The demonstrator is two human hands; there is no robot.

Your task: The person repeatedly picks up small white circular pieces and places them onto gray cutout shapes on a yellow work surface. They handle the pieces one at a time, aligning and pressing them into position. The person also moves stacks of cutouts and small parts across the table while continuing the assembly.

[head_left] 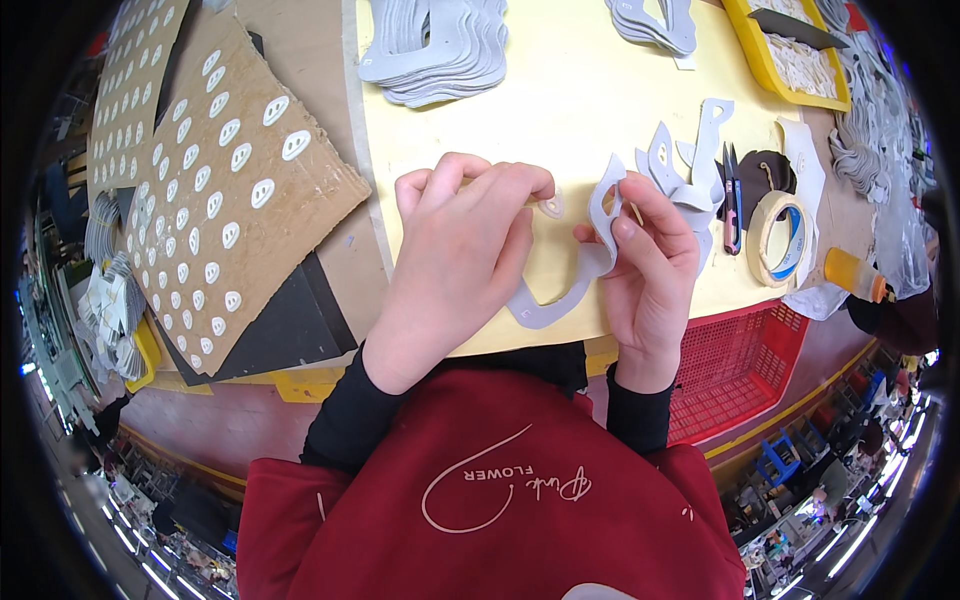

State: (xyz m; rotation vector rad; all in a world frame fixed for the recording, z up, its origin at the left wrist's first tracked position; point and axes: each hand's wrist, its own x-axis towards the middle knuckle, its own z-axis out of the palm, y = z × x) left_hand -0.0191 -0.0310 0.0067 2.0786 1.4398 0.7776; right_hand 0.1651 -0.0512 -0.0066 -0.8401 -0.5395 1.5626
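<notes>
My left hand (455, 255) is closed in a pinch over the yellow work surface. At its fingertips shows a small pale oval patch (553, 204), partly hidden by the fingers. Facing it, my right hand (648, 270) grips a curved grey shoe-upper piece (560, 308) between thumb and fingers. One narrow end of that piece, with an opening in it, stands up at the right fingertips, while the rest curves down towards my left wrist. The patch and the raised end are a short way apart.
On the left, a brown cardboard sheet (250, 150) carries rows of white oval patches. Stacks of grey pieces (440, 50) lie at the back. To the right are loose grey cut pieces (700, 170), scissors (733, 200), a tape roll (778, 240), a yellow tray (845, 85) and a red crate (735, 375).
</notes>
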